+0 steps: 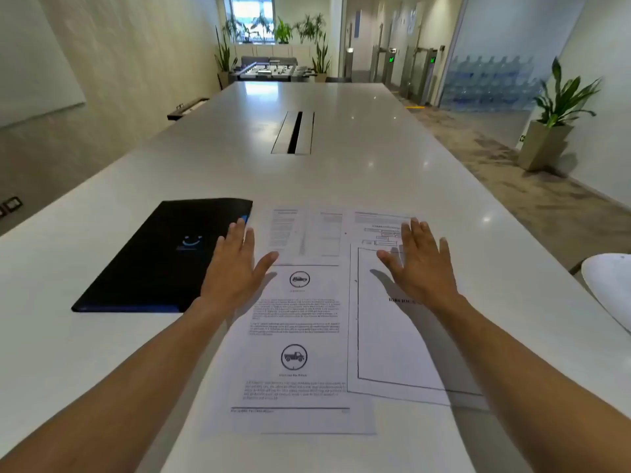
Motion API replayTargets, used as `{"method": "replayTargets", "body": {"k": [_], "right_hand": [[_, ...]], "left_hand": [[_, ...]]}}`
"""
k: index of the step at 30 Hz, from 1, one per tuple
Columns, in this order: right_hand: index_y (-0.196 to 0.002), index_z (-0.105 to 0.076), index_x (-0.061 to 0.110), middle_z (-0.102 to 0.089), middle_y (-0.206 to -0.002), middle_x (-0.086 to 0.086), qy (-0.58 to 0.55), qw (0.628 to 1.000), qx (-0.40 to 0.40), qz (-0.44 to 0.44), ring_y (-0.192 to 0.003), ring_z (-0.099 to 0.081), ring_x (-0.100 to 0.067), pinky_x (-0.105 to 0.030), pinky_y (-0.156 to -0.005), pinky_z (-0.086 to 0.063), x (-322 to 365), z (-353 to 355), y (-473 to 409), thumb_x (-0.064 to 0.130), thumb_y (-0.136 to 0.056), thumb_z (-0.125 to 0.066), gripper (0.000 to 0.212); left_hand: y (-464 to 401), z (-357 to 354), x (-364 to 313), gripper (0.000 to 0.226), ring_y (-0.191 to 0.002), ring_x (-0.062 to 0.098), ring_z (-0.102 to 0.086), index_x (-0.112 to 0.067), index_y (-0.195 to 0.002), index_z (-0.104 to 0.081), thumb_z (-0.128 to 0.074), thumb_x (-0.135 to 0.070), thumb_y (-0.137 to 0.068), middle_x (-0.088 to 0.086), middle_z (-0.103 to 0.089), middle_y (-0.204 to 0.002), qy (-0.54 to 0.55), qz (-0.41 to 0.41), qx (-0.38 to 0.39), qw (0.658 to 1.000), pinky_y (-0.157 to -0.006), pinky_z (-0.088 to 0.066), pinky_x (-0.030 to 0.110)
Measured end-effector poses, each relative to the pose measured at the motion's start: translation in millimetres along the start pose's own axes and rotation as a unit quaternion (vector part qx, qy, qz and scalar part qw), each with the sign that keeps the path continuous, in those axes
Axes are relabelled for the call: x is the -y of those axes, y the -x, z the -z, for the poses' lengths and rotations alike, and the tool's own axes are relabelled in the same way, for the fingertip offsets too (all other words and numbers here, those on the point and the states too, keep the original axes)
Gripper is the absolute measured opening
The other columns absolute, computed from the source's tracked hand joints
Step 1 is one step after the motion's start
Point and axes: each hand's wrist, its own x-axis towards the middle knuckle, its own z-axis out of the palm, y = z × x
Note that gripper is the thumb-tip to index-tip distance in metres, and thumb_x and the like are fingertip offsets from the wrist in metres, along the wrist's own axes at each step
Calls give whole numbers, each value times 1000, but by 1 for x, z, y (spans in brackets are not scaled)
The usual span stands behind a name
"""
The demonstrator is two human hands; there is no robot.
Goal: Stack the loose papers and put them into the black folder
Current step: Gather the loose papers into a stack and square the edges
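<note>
Several loose printed papers lie spread side by side on the white table [341, 172]. The near left sheet [293, 349] shows two round vehicle icons. The near right sheet [386, 322] has a large framed box, and two more sheets [307, 233] lie behind them. A closed black folder [160, 257] with a blue logo lies to the left of the papers. My left hand [235, 264] hovers flat, fingers spread, over the folder's right edge and the papers' left edge. My right hand [420, 264] hovers flat and spread over the right sheets. Neither hand holds anything.
A metal cable slot [295, 133] is set into the table's middle, farther back. A white chair back [611, 288] shows at the right edge. A potted plant [553, 128] stands on the floor to the right.
</note>
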Motion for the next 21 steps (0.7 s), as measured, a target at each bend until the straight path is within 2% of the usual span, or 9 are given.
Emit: {"method": "replayTargets", "body": {"k": [3,6,13,18,21], "right_hand": [[-153,-11,17,-3,-164,-4,32,998,34,-33,-149,3,-20,-53,-118,-2,-3,-8,10,77,-84,-11,92],[-152,-19,17,-9,-163,-7,49,996,44,-57,-149,-2,-26,-58,-116,-8,-8,-18,24,82,-80,-7,97],[-153,-14,21,-5,-162,-16,34,986,92,-137,-148,0,-38,-59,-116,-3,-9,-19,35,91,-70,-5,109],[-152,-15,20,-9,-161,-16,32,984,100,-144,-147,-3,-39,-59,-116,-5,-4,-17,32,92,-69,-14,111],[-152,-16,20,-12,-161,-16,25,985,100,-141,-147,-6,-39,-59,-115,-9,-1,-15,29,91,-69,-22,109]], "left_hand": [[11,-10,-1,91,-148,22,0,-6,-151,-14,-14,-73,-89,11,-4,-162,-1,12,47,999,-117,-1,38],[19,-19,-1,92,-148,24,-6,-10,-152,-15,-13,-74,-86,10,-10,-161,21,21,94,995,-117,-8,40],[19,-16,-6,80,-144,29,-20,-11,-151,-23,-27,-65,-92,14,-28,-155,-13,13,100,995,-117,-17,45],[10,-13,-11,79,-127,28,-38,-15,-147,-32,-33,-68,-88,12,-44,-139,-51,15,90,995,-103,-36,44],[1,-8,-11,79,-125,26,-38,-20,-143,-37,-39,-72,-83,8,-44,-136,-55,37,117,991,-98,-38,44]]}}
